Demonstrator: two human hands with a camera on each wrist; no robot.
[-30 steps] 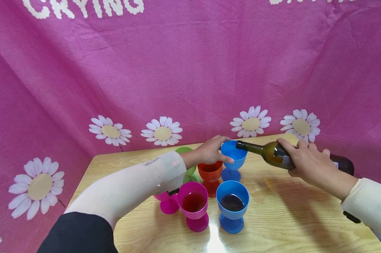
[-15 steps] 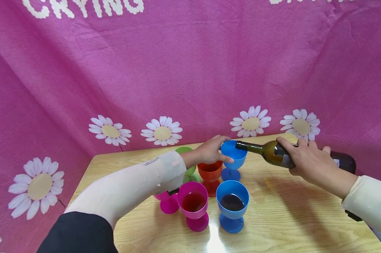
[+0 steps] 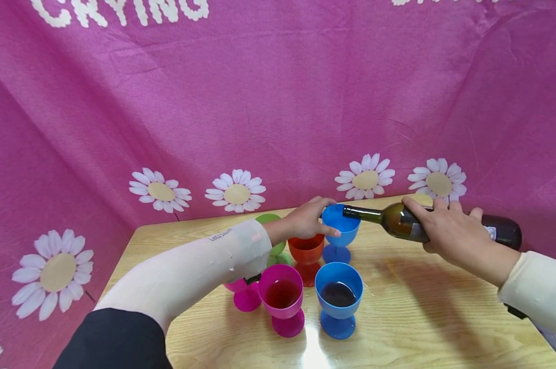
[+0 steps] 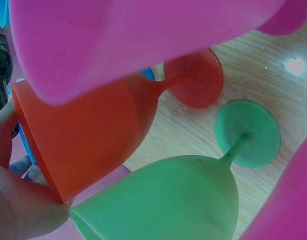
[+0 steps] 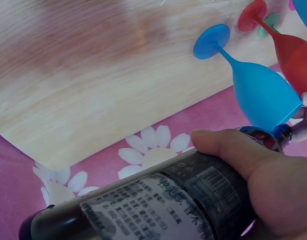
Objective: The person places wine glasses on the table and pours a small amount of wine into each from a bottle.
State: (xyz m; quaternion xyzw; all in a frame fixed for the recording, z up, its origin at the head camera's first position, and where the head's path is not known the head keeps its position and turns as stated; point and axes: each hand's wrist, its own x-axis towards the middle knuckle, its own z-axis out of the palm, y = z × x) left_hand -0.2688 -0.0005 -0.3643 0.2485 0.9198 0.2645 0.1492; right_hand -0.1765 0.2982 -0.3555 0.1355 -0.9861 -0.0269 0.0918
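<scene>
My left hand (image 3: pixel 309 219) holds the rim of the back blue goblet (image 3: pixel 349 237), which stands upright on the table. My right hand (image 3: pixel 460 241) grips a dark green wine bottle (image 3: pixel 400 224) around its body, nearly level. The bottle's mouth rests at or just over that goblet's rim; no stream of liquid shows, and the goblet's contents cannot be made out. In the right wrist view, the labelled bottle (image 5: pixel 158 210) lies below the blue goblet (image 5: pixel 263 92). Left wrist view: the red goblet (image 4: pixel 93 135) partly covers my left hand (image 4: pixel 23 200).
In front, a blue goblet (image 3: pixel 338 328) and a magenta goblet (image 3: pixel 288 326) hold dark and red liquid. The red goblet (image 3: pixel 307 254) stands beside my left wrist. A green goblet (image 3: pixel 279 250) and another magenta goblet (image 3: pixel 247 301) are partly behind my left arm. A pink daisy cloth (image 3: pixel 278 128) hangs behind the table.
The bottle has tipped slightly, its base rising and shifting right, its mouth edging left over the goblet. My left hand and the goblets stay put.
</scene>
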